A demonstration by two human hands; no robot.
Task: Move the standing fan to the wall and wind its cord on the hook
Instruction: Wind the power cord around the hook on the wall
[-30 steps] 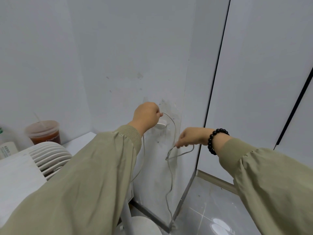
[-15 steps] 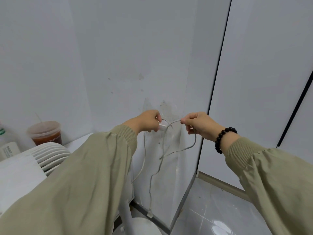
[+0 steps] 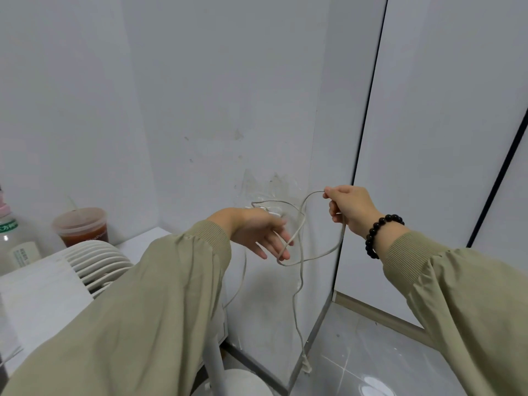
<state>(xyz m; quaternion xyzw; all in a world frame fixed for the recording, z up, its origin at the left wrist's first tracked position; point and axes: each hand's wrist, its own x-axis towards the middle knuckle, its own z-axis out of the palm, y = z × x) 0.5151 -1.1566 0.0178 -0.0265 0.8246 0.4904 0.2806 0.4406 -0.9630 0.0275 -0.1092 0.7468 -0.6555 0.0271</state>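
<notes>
Cord [image 3: 300, 254] mid-wind at the wall hook [image 3: 275, 213], fan [image 3: 97, 262] parked low left by the wall.

Right hand [image 3: 350, 208] pinches a cord loop between thumb and forefinger, other fingers curled around the strand; left hand [image 3: 258, 232] is loosely spread, fingers pointing down-right, cord crossing its fingertips, not clearly gripped. Cord runs over the small white hook, then hangs slack down the wall [image 3: 257, 110] with the plug end [image 3: 306, 365] near the floor [image 3: 371, 352]. Risks, my read: the loop slides off the shallow hook since the left hand isn't pinning it; a hard pull may peel the stuck-on hook; crossed strands may tangle. Writing: bottle [image 3: 15, 241] has a green label with characters, too blurred to read; cup [image 3: 81, 225] has faint print, unreadable.
</notes>
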